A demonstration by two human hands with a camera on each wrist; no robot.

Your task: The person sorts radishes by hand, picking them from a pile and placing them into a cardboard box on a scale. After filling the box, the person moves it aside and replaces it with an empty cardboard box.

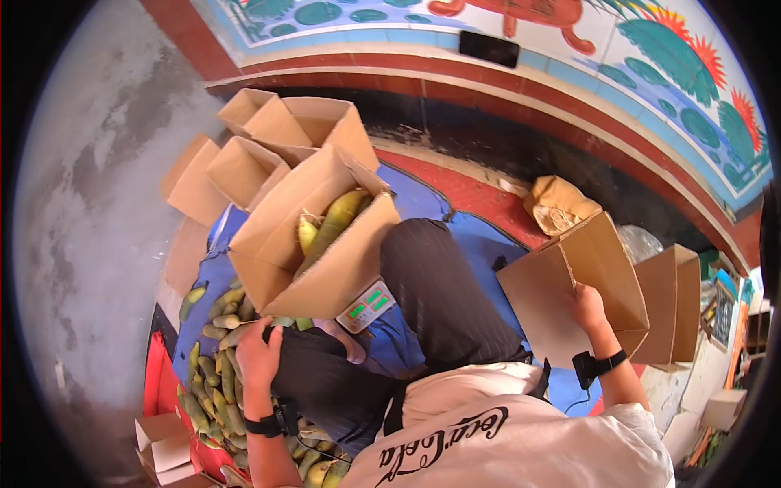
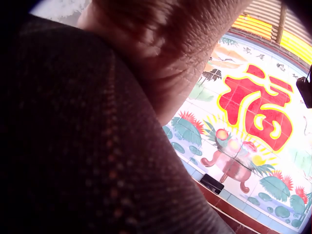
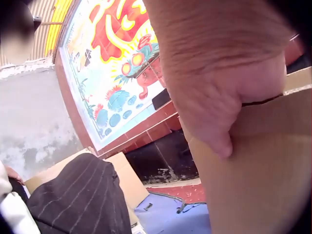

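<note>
My right hand point(image 1: 586, 309) grips the upper edge of an open cardboard box point(image 1: 537, 301) on the right side. In the right wrist view the thumb point(image 3: 222, 144) lies against the box's outer wall, while the other fingers are hidden behind it. My left hand point(image 1: 259, 358) rests on the dark-trousered knee point(image 1: 305, 366), close to a pile of long green vegetables point(image 1: 220, 382). Between the legs and the wall, another open cardboard box point(image 1: 342, 276) holds a few large yellow-green vegetables point(image 1: 329, 228). It sits on a digital scale point(image 1: 366, 306) with lit green displays.
Several open cardboard boxes point(image 1: 285, 122) stand at the back left. Another box point(image 1: 671, 301) is at the far right, near a brown paper bag point(image 1: 561, 203). A blue mat point(image 1: 419, 191) covers the ground below a tiled, painted wall point(image 1: 382, 37) with a black phone-like slab point(image 1: 488, 49).
</note>
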